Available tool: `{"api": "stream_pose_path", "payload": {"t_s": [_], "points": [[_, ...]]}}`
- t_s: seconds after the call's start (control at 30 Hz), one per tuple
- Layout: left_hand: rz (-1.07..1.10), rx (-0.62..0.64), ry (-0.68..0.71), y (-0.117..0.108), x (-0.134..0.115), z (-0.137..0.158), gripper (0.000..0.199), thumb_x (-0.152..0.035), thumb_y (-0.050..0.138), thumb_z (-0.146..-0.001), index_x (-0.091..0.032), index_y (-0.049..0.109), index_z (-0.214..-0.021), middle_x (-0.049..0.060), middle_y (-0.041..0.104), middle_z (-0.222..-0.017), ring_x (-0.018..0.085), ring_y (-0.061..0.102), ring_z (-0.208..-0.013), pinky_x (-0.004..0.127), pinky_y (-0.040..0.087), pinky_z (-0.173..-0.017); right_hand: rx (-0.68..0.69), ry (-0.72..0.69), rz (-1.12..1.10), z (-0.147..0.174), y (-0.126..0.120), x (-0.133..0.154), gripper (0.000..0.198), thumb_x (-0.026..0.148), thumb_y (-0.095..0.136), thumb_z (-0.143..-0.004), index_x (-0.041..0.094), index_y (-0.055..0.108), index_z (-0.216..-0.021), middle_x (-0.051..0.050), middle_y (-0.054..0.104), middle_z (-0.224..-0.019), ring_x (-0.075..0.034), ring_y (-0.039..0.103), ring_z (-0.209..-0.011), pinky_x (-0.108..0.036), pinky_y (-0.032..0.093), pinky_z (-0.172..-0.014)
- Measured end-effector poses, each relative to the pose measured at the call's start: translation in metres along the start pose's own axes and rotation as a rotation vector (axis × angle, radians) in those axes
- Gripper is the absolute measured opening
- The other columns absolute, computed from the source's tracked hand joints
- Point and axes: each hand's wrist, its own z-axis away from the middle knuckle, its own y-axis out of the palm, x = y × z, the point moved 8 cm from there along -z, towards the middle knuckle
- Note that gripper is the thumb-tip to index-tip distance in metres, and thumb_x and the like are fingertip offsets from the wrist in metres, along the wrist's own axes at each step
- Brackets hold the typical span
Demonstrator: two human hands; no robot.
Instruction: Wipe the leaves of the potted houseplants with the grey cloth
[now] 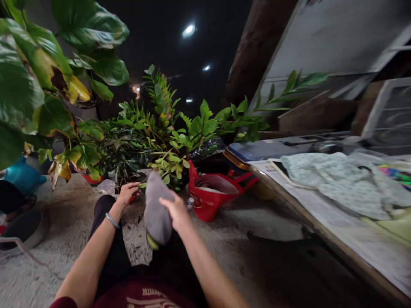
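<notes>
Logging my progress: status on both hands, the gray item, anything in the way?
Right hand gripping gray item. Left hand at a green leaf, grip unclear. Red bag close on the right, could crowd that side.

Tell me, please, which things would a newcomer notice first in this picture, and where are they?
Big glossy leaves, some with yellow and brown patches, fill the upper left. Near the middle, the right hand holds a grey, sock-like item. To its right, a bright red bag stands out in front of green plants.
</notes>
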Motion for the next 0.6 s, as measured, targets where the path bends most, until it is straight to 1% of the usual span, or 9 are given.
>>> {"api": "stream_pose_path", "payload": {"t_s": [0.03,0.1,0.17,0.27,0.33,0.43,0.5,0.53,0.6], "points": [[0.002,-0.013,0.0,-0.002,0.0,0.001,0.029,-0.017,0.084,-0.06,-0.011,0.076,-0.088,0.006,0.071,-0.069,0.013,0.063,-0.057,0.024,0.051,-0.058,0.083,0.098,0.036,0.017,0.0,-0.015,0.031,0.022,0.08,-0.047,0.027,0.074,-0.077,-0.002,0.076,-0.069,-0.027,0.072,-0.059,-0.04,0.059,-0.054],[0.003,-0.026,0.004,-0.005,-0.004,0.003,0.027,-0.017,0.083,-0.061,-0.012,0.076,-0.087,0.004,0.07,-0.065,0.012,0.064,-0.056,0.023,0.051,-0.057,0.108,0.196,0.041,0.038,-0.026,-0.021,0.037,0.025,0.082,-0.048,0.03,0.075,-0.084,-0.002,0.078,-0.077,-0.028,0.074,-0.067,-0.04,0.06,-0.06],[0.008,-0.013,0.014,-0.004,-0.01,0.007,0.026,-0.017,0.082,-0.062,-0.013,0.076,-0.088,0.005,0.071,-0.066,0.014,0.066,-0.058,0.023,0.052,-0.057,-0.034,0.17,-0.003,0.029,-0.07,0.003,0.041,0.029,0.082,-0.048,0.03,0.074,-0.088,-0.001,0.078,-0.079,-0.026,0.073,-0.067,-0.038,0.06,-0.06],[0.017,0.014,0.02,0.004,-0.018,0.012,0.026,-0.018,0.08,-0.063,-0.013,0.076,-0.088,0.005,0.072,-0.067,0.014,0.066,-0.058,0.022,0.052,-0.055,-0.352,-0.048,-0.134,-0.019,-0.114,0.06,0.043,0.026,0.078,-0.048,0.023,0.071,-0.09,0.002,0.075,-0.078,-0.022,0.071,-0.069,-0.033,0.058,-0.064],[0.021,0.015,0.018,0.01,-0.023,0.015,0.025,-0.019,0.08,-0.063,-0.013,0.075,-0.087,0.006,0.071,-0.067,0.014,0.066,-0.057,0.022,0.052,-0.054,-0.408,-0.07,-0.212,-0.054,-0.1,0.073,0.038,0.026,0.071,-0.051,0.023,0.067,-0.089,0.005,0.073,-0.077,-0.018,0.069,-0.074,-0.03,0.057,-0.07],[0.032,0.01,0.024,0.015,-0.027,0.017,0.023,-0.021,0.079,-0.063,-0.013,0.075,-0.084,0.005,0.071,-0.067,0.016,0.068,-0.06,0.024,0.054,-0.056,-0.232,0.071,-0.178,-0.071,-0.032,0.049,0.03,0.027,0.068,-0.052,0.024,0.066,-0.082,0.005,0.072,-0.071,-0.02,0.068,-0.071,-0.032,0.057,-0.068],[0.034,-0.01,0.027,0.013,-0.027,0.016,0.021,-0.022,0.079,-0.062,-0.014,0.074,-0.082,0.004,0.071,-0.066,0.016,0.067,-0.06,0.024,0.054,-0.056,-0.082,0.159,-0.125,-0.044,0.005,0.018,0.029,0.024,0.073,-0.048,0.023,0.069,-0.076,0.002,0.073,-0.067,-0.024,0.068,-0.065,-0.036,0.057,-0.063],[0.031,-0.018,0.026,0.011,-0.026,0.016,0.021,-0.022,0.079,-0.062,-0.014,0.074,-0.081,0.004,0.07,-0.065,0.015,0.066,-0.058,0.024,0.054,-0.056,-0.02,0.194,-0.099,-0.024,0.013,0.004,0.032,0.021,0.076,-0.045,0.023,0.071,-0.077,0.001,0.075,-0.068,-0.025,0.068,-0.064,-0.038,0.057,-0.062],[0.024,-0.025,0.018,0.006,-0.022,0.014,0.021,-0.022,0.078,-0.062,-0.014,0.074,-0.081,0.003,0.07,-0.065,0.014,0.065,-0.056,0.025,0.054,-0.056,0.095,0.248,-0.037,0.018,0.004,-0.016,0.04,0.017,0.079,-0.044,0.023,0.075,-0.084,-0.001,0.078,-0.076,-0.026,0.071,-0.073,-0.037,0.057,-0.069]]}}
